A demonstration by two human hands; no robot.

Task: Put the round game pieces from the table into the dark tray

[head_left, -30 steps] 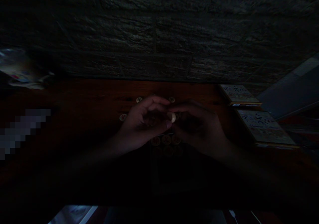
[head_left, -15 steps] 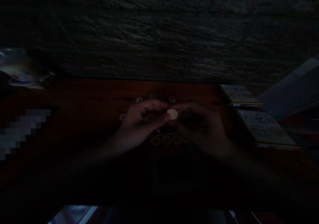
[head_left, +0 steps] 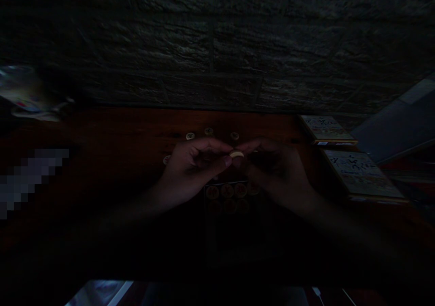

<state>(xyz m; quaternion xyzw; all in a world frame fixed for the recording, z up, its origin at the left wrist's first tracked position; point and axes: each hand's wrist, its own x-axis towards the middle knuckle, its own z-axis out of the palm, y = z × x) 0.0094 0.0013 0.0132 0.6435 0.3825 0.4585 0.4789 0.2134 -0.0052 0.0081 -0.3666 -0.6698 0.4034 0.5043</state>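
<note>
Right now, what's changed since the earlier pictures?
Between left hand and right hand, the held disc has turned: upright edge, then face, now roughly level edge. The left hand dipped slightly, uncovering more of the far disc. Nothing let go; boxes stayed put.

Loose discs (head_left: 208, 131) beyond tray (head_left: 205, 233), two boxes (head_left: 356, 172) right, wall (head_left: 210, 47) behind

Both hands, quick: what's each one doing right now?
Left hand: closed on a round piece, fingertips pinching it.
Right hand: closed on the same piece.
</note>
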